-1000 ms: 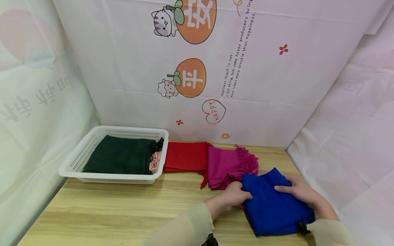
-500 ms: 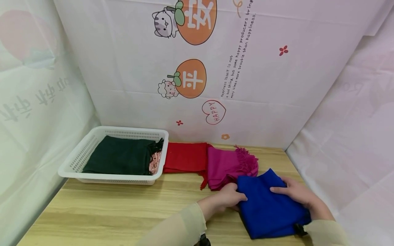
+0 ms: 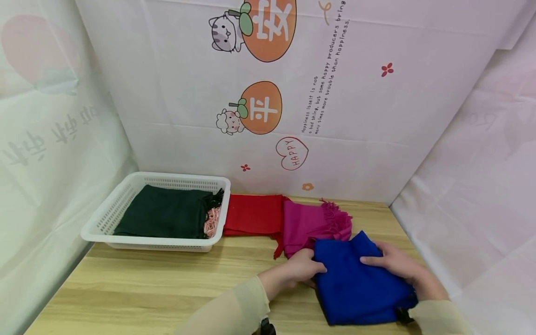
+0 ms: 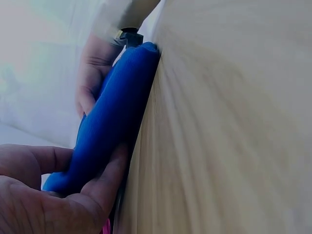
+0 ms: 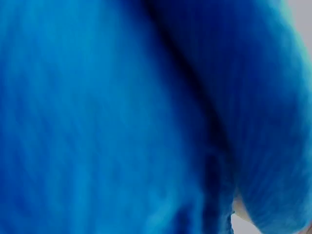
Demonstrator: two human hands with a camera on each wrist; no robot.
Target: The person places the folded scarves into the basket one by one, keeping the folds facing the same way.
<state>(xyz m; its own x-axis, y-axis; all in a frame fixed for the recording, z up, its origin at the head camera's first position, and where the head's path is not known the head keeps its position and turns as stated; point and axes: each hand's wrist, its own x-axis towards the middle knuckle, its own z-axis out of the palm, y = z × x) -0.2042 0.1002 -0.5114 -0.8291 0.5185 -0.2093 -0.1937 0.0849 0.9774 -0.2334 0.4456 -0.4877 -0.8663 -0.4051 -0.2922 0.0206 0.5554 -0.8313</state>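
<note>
A folded blue scarf (image 3: 360, 288) lies tilted at the right of the table in the head view, overlapping the near edge of a magenta fringed scarf (image 3: 307, 223). My left hand (image 3: 298, 270) pinches its left edge, thumb on top and fingers beneath; the left wrist view shows this thumb-and-finger grip (image 4: 73, 190) close up. At the far right side, my right hand (image 3: 395, 263) grips the blue scarf with the thumb on top; the other fingers are mostly hidden. Blue cloth (image 5: 97, 117) fills nearly all of the right wrist view.
A white plastic basket (image 3: 161, 241) at the back left holds a dark green folded scarf (image 3: 167, 211) and something with pink fringe (image 3: 212, 221). A red folded scarf (image 3: 253, 214) lies between basket and magenta scarf. White printed sheets (image 3: 356, 153) wall the wooden table (image 3: 167, 288).
Both hands have moved a little to the left, bringing the blue scarf with them, so it covers more of the magenta scarf's near edge. The basket and other scarves stay put.
</note>
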